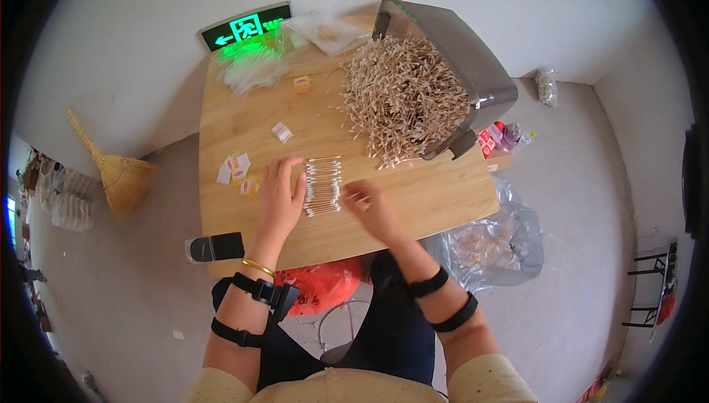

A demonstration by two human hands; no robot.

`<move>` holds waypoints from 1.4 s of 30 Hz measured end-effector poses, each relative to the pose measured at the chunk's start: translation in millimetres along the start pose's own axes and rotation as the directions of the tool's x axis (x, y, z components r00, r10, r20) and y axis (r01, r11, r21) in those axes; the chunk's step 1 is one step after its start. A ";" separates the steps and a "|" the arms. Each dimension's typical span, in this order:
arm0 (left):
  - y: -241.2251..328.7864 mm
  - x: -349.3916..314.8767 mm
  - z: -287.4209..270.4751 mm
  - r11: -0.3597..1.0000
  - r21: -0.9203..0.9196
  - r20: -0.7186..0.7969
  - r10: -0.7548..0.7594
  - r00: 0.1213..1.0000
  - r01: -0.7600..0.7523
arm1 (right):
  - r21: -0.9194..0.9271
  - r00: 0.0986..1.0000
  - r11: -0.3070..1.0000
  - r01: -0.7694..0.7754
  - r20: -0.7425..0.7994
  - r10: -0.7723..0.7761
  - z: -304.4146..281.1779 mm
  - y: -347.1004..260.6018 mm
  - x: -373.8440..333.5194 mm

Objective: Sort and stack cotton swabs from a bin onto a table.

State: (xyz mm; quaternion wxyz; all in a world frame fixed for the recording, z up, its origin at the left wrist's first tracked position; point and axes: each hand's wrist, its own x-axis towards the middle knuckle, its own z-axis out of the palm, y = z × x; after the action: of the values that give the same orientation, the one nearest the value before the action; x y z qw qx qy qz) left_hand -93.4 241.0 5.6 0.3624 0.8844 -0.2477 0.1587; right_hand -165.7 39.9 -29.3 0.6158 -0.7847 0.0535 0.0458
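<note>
1. Left hand (283, 195): centre of frame, left of the swab row; open, fingers extended, thumb apart and near the left swab tips. Contact unclear.
2. Right hand (369, 209): just right of centre, fingers curled beside the right swab tips; blurred, can't tell if it grips anything.
3. Row of cotton swabs (323, 185): frame centre, flat on desk (244, 130), between the hands. Sticks lie roughly crosswise, stacked top to bottom, slightly uneven.
4. Heap of swabs (402, 96): upper middle, spilling from tipped grey bin (465, 56) onto desk.
5. Small white packet (282, 132): above left hand. Orange-and-white packet (302, 84) higher up.
6. Small printed cards (235, 169): left part of desk, loose group.
7. Clear plastic bags (255, 74): upper left of desk, below lit green sign (246, 28).
8. Black flat object (218, 247): lower-left desk edge.
9. Red bag (321, 285): lower middle, below desk edge.
10. Straw broom (127, 181): left of frame, beside desk.
</note>
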 end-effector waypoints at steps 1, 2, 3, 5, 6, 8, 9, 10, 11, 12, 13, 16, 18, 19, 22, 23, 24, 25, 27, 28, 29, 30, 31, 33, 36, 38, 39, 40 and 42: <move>-3.5 -8.4 10.9 0.999 0.038 0.042 -0.022 0.999 0.020 | -0.236 0.989 0.971 0.041 -0.128 -0.073 -23.1 13.4 8.3; -11.1 -18.2 15.4 0.994 0.097 0.080 -0.052 0.995 0.044 | -0.451 0.959 0.891 0.060 -0.220 -0.176 -35.1 21.0 16.4; -22.3 -27.1 26.4 0.995 0.077 0.151 -0.081 0.985 0.070 | -0.456 0.959 0.888 0.064 -0.219 -0.181 -44.7 26.1 23.3; -27.5 -33.1 48.2 0.985 0.164 0.181 -0.072 0.981 0.042 | -0.814 0.883 0.576 0.075 -0.214 -0.417 -58.6 33.5 33.1; -26.1 -32.5 55.0 0.967 0.254 0.217 -0.069 0.974 0.012 | -0.817 0.885 0.572 0.073 -0.212 -0.415 -60.6 31.7 36.0; -30.3 -25.5 64.6 0.964 0.262 0.287 -0.111 0.952 0.033 | -0.881 0.912 0.470 0.054 -0.148 -0.383 -61.5 28.8 42.3; -30.1 -20.4 69.1 0.950 0.311 0.275 -0.089 0.957 -0.001 | -0.884 0.914 0.465 0.053 -0.145 -0.380 -61.9 29.7 46.8; -30.5 -15.9 72.8 0.931 0.362 0.265 -0.068 0.962 -0.034 | -0.875 0.900 0.480 0.062 -0.159 -0.406 -61.1 30.6 52.4; -31.5 -11.9 75.5 0.932 0.361 0.264 -0.073 0.962 -0.029 | -0.865 0.886 0.496 0.073 -0.172 -0.431 -60.4 31.6 58.4; -31.8 -7.7 78.2 0.922 0.385 0.294 -0.077 0.953 -0.044 | -0.866 0.888 0.494 0.072 -0.170 -0.427 -61.9 35.5 65.6; -31.7 -5.3 80.2 0.910 0.409 0.324 -0.083 0.942 -0.060 | -0.875 0.885 0.482 0.049 -0.186 -0.427 -63.0 39.3 73.9; -31.4 -7.4 83.5 0.904 0.425 0.401 -0.133 0.906 -0.056 | -0.865 0.875 0.500 0.037 -0.214 -0.435 -62.2 49.8 92.1; -32.7 -11.8 83.4 0.909 0.415 0.406 -0.144 0.902 -0.042 | -0.844 0.870 0.534 0.055 -0.221 -0.440 -54.6 51.7 100.2; -34.2 -14.8 82.0 0.913 0.406 0.411 -0.152 0.899 -0.031 | -0.836 0.867 0.544 0.076 -0.214 -0.449 -46.2 50.2 103.6; -34.2 -18.7 83.4 0.922 0.385 0.399 -0.133 0.907 -0.034 | -0.787 0.867 0.597 0.154 -0.182 -0.464 -29.6 46.2 113.2; -33.6 -18.6 84.7 0.921 0.388 0.397 -0.139 0.907 -0.028 | -0.743 0.867 0.637 0.206 -0.163 -0.470 -25.2 44.7 116.6; -34.0 -19.6 85.7 0.921 0.388 0.397 -0.144 0.906 -0.023 | -0.739 0.868 0.639 0.211 -0.158 -0.470 -19.0 42.4 121.5; -34.6 -20.6 86.1 0.922 0.388 0.398 -0.150 0.905 -0.018 | -0.715 0.862 0.647 0.266 -0.124 -0.491 -12.5 39.5 127.6; -35.7 -22.8 86.7 0.925 0.381 0.388 -0.143 0.910 -0.017 | -0.686 0.854 0.653 0.322 -0.087 -0.513 1.2 33.9 133.6; -36.1 -23.6 87.1 0.930 0.368 0.380 -0.130 0.916 -0.021 | -0.665 0.872 0.672 0.326 -0.063 -0.486 7.8 31.0 135.1; -36.4 -25.1 87.4 0.929 0.369 0.378 -0.132 0.916 -0.018 | -0.644 0.888 0.690 0.329 -0.038 -0.459 11.1 28.0 135.5; -36.5 -26.6 87.1 0.949 0.315 0.331 -0.117 0.936 0.007 | -0.643 0.887 0.690 0.332 -0.035 -0.460 12.1 25.5 135.0; -36.9 -27.1 87.3 0.966 0.257 0.283 -0.103 0.954 0.028 | -0.580 0.895 0.739 0.344 -0.035 -0.444 12.3 23.1 134.1; -35.2 -21.2 83.7 0.962 0.271 0.267 -0.090 0.959 0.015 | -0.515 0.904 0.783 0.349 -0.035 -0.426 6.4 20.6 132.6; -33.4 -4.3 82.1 0.946 0.319 0.320 -0.045 0.946 -0.063 | -0.471 0.907 0.819 0.329 -0.084 -0.412 -19.6 20.8 126.7; -35.7 4.5 83.2 0.928 0.351 0.387 -0.019 0.922 -0.128 | -0.634 0.855 0.673 0.380 -0.038 -0.518 -30.8 22.0 121.0; -37.3 7.9 85.3 0.928 0.357 0.421 -0.055 0.905 -0.109 | -0.636 0.854 0.673 0.378 -0.041 -0.518 -32.0 19.7 120.1; -39.4 10.7 86.6 0.927 0.364 0.454 -0.092 0.886 -0.091 | -0.660 0.846 0.636 0.400 -0.002 -0.534 -31.9 17.5 119.7; -44.3 15.1 85.6 0.918 0.384 0.468 -0.098 0.878 -0.102 | -0.682 0.838 0.599 0.418 0.035 -0.545 -31.1 15.8 120.1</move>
State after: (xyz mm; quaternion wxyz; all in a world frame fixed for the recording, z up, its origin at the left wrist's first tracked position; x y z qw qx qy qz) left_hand -47.8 201.8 -71.2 0.1026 0.9505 -0.2928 -0.0171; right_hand -48.8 2.7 -53.6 0.2759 -0.9363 -0.1264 -0.1766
